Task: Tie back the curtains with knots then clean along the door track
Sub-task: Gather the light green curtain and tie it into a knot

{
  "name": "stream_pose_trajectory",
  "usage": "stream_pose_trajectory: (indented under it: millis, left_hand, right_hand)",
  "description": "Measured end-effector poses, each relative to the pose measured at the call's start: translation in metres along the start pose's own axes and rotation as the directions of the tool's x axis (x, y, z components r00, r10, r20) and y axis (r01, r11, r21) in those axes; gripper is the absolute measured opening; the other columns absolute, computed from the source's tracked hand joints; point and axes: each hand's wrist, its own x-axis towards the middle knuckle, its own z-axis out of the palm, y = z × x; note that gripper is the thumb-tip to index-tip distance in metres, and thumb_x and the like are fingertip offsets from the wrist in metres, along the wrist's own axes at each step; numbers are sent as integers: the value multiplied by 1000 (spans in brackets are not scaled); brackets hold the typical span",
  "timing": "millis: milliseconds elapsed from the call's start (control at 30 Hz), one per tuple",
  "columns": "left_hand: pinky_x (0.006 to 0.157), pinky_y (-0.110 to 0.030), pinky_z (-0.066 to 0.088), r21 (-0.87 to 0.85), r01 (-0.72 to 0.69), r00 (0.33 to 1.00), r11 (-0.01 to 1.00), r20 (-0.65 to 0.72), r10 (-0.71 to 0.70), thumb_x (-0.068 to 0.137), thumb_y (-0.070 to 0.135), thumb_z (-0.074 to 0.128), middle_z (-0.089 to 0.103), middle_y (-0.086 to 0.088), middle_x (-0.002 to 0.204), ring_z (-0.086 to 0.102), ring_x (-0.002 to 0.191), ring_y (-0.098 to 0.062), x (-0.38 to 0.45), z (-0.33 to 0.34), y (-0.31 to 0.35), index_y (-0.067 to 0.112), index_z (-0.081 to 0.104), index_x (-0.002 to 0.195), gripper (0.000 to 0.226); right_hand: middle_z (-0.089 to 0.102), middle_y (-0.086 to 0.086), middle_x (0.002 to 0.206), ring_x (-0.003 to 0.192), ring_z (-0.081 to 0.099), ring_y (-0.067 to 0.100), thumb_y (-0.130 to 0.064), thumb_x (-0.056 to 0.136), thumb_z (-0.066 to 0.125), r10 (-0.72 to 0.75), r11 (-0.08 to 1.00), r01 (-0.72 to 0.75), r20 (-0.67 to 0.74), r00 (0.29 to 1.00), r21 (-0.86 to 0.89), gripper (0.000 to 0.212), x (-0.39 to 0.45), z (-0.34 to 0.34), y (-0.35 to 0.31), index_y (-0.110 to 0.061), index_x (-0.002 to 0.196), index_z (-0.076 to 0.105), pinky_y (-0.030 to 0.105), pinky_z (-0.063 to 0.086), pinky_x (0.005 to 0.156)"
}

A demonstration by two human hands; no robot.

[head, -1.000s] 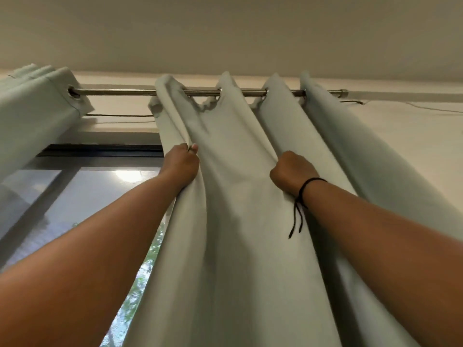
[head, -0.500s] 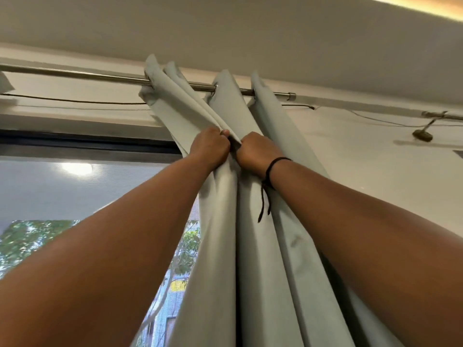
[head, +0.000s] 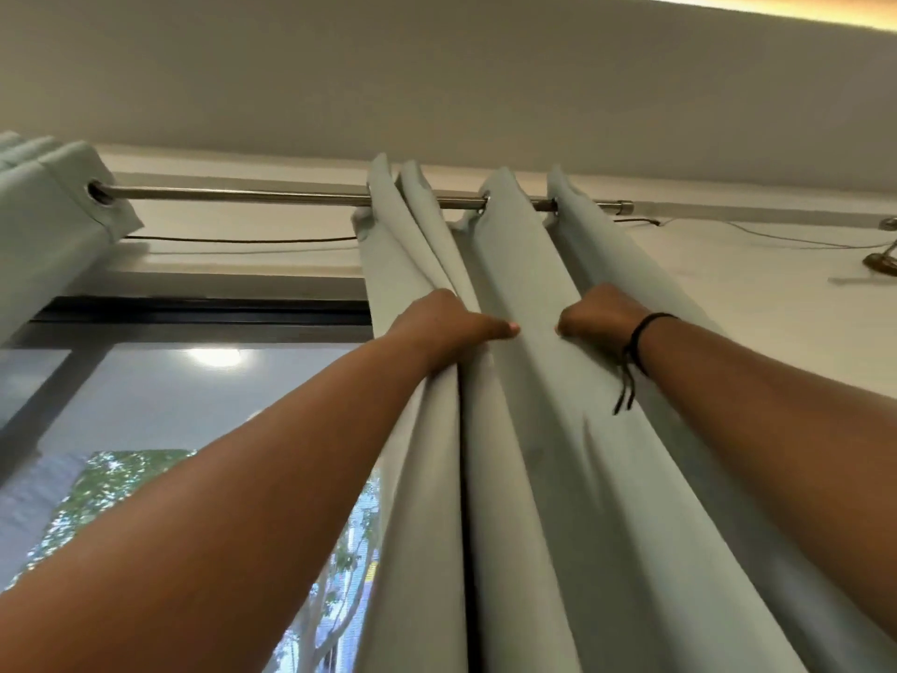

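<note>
A pale grey-green curtain (head: 543,478) hangs in bunched folds from a steel rod (head: 242,194) near the ceiling. My left hand (head: 446,327) grips the curtain's left folds high up, fingers curled into the cloth. My right hand (head: 599,323), with a black cord round the wrist, grips a fold a little to the right at the same height. A narrow strip of cloth lies between the two hands. A second curtain (head: 43,225) of the same colour is gathered at the rod's far left.
Behind the arms is a glass door (head: 160,410) with a dark frame, trees outside and a lamp's reflection. A thin wire (head: 242,240) runs under the rod. A small fitting (head: 881,262) sticks out of the white wall at right.
The curtain has been pushed right and bunched together. My hands met half a second ago and have now parted slightly. The view has swung back left, showing the left curtain again.
</note>
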Motion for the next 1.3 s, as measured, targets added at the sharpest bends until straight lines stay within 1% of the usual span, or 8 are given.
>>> stream_pose_trajectory:
  millis: [333,467,567,667,833,967,1067,1300]
  left_hand:
    - [80,-33,43,-100,5,996,995,90,4,78,45,70,51,-8,123,52,109,-26,-41,-52,-65,13,38,130,70]
    - [88,-38,49,-251,9,999,968,44,2,79,42,68,58,-12,115,56,104,-29,-44,-75,-81,8,48,118,56]
    - [75,-34,51,-470,60,998,880,11,-62,76,45,69,63,-7,105,61,92,-21,-39,-90,-91,11,54,113,52]
    - [59,-27,43,-546,87,996,833,29,-85,84,44,65,59,-1,93,57,80,-13,-35,-93,-93,16,50,114,43]
    - [86,-37,46,-423,116,993,899,30,-114,77,48,68,49,-13,131,52,113,-29,-24,-75,-84,11,33,139,81]
    - [96,-43,42,-341,148,989,928,39,-144,73,50,73,40,-14,143,45,125,-35,-18,-55,-73,13,22,144,95]
    - [96,-43,42,-268,169,985,948,15,-172,74,49,74,41,-15,141,45,125,-36,-15,-42,-68,13,22,141,93]
    - [96,-44,46,-288,178,979,941,-49,-200,65,50,78,52,-10,124,53,111,-32,-12,-25,-69,13,33,129,86]
  right_hand:
    - [57,26,123,104,56,36,-7,90,44,-198,939,212,78,977,-271,33,-16,64,-114,9,116,56,33,40,78]
    - [57,22,125,109,54,31,-5,95,41,-367,918,381,127,921,-109,32,-38,83,-200,6,121,54,27,44,75]
    - [55,11,84,88,47,22,-2,93,41,-423,905,406,174,889,125,22,-37,77,-218,3,104,59,16,32,54]
    - [42,7,66,57,43,20,-5,92,44,-342,906,256,229,911,336,12,-40,77,-190,-8,85,53,21,36,48]
    - [55,3,75,56,48,19,-27,95,47,-159,985,82,631,760,150,18,-38,61,-129,-18,98,63,27,47,59]
    - [61,10,111,89,54,26,-51,81,58,-87,964,123,158,984,-234,47,-4,35,-72,-14,110,62,31,43,76]
    - [41,17,132,119,39,39,-41,76,57,-9,809,-137,-246,969,-571,58,5,11,-23,-16,127,43,49,36,97]
    - [54,19,117,109,53,38,-19,80,56,138,885,-234,-253,958,-403,47,19,-14,43,-2,122,45,41,44,91]
